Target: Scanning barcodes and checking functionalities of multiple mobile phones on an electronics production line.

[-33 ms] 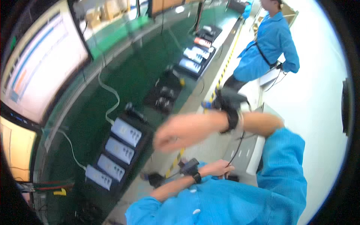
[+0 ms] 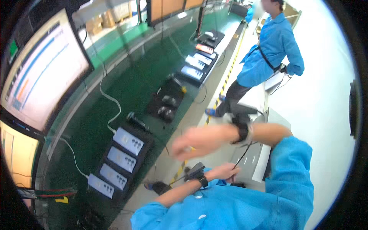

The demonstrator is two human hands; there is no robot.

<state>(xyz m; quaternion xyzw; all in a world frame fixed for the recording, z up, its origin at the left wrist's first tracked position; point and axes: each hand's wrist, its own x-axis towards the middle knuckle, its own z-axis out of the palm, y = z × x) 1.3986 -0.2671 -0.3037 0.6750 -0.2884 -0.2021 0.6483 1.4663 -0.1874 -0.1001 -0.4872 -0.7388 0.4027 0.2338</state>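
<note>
My right hand (image 2: 205, 142) is raised over the aisle beside the bench, its fingers smeared by motion, so I cannot make out whether it holds anything. Around that wrist goes a black strap (image 2: 242, 130) with a dark box-like device on it. Lower down, close to my blue jacket, my left hand (image 2: 224, 172) is closed on a thin black cable (image 2: 242, 155) that runs up toward my right wrist. A second black strap (image 2: 202, 180) with a small dark box sits on my left wrist.
On the green bench (image 2: 86, 122) lie several pale phone-like devices (image 2: 122, 159) on a black mat, two with white cables. Farther along are a black mat with dark items (image 2: 166, 101) and more devices (image 2: 191, 72). Monitors (image 2: 46, 65) stand left. A person (image 2: 268, 50) in blue stands ahead.
My right hand has shifted slightly right and down in the picture, away from the bench devices. My left hand stays on the cable.
</note>
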